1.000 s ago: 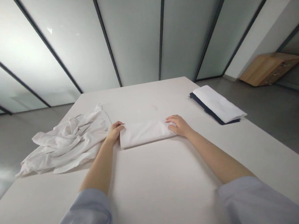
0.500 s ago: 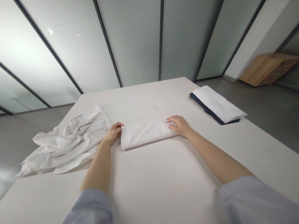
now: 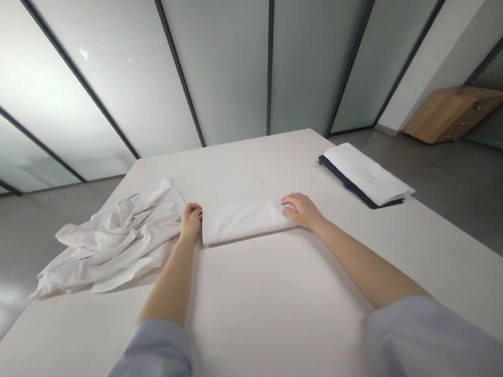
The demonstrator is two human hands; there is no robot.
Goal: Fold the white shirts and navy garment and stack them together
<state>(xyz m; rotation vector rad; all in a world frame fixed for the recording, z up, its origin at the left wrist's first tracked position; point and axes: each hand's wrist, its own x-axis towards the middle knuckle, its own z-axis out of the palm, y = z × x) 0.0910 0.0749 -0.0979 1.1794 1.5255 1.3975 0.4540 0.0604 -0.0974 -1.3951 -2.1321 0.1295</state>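
A folded white cloth point(image 3: 241, 222) lies flat on the white table in front of me, its long side running left to right. At its left end, my left hand point(image 3: 190, 222) is closed with the fingertips pinched at the edge. My right hand point(image 3: 304, 212) grips the right end, fingers bent over the far corner and thumb on top. Part of that end is hidden under the hand. Close to my left hand and forearm, a crumpled heap of white fabric point(image 3: 119, 238) is spread on the table.
Toward the table's right edge lies a folded white piece point(image 3: 364, 173) on top of a dark navy one point(image 3: 348, 189). The white table point(image 3: 262, 311) reaches toward frosted glass panels point(image 3: 223, 62). A wooden cabinet point(image 3: 452, 115) stands on the floor at the right.
My left hand has shifted slightly left and turned more upright at the cloth's left end. The cloth's near left corner sits a little farther from me. My right hand is nearly still.
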